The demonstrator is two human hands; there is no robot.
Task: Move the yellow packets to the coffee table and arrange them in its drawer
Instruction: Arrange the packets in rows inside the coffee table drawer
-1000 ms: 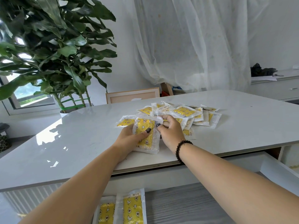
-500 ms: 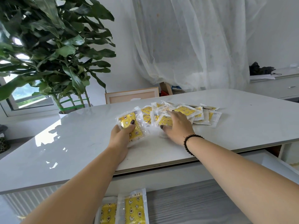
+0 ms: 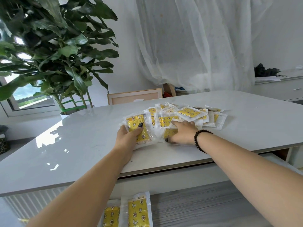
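A: Yellow packets (image 3: 188, 114) lie in a loose, overlapping heap on the white tabletop (image 3: 82, 136), right of its middle and toward the far side.

B: What do you see my left hand doing?

A: Your left hand (image 3: 127, 136) grips one packet (image 3: 139, 130) at the near left edge of the heap. Your thumb lies across its yellow face and the other fingers are hidden beneath it. That packet sits tilted, partly lifted off the surface.

B: And the right?

A: Your right hand (image 3: 182, 132) lies on the near side of the heap with the fingers spread forward and pressing down on the packets. One small packet (image 3: 170, 133) shows between thumb and forefinger, but you cannot tell from here whether you pinch it or merely cover it. A dark bead bracelet (image 3: 200, 138) circles that wrist.

B: Is anything in the drawer?

A: The open drawer (image 3: 196, 207) shows below the near table edge, with a grey wood-grain floor. Two packets (image 3: 131, 212) lie flat side by side at its left end, touching each other.

B: What else is around?

A: A leafy potted plant (image 3: 54, 51) stands beyond the table's far left corner, and a sheer white curtain (image 3: 196, 43) hangs behind the table.
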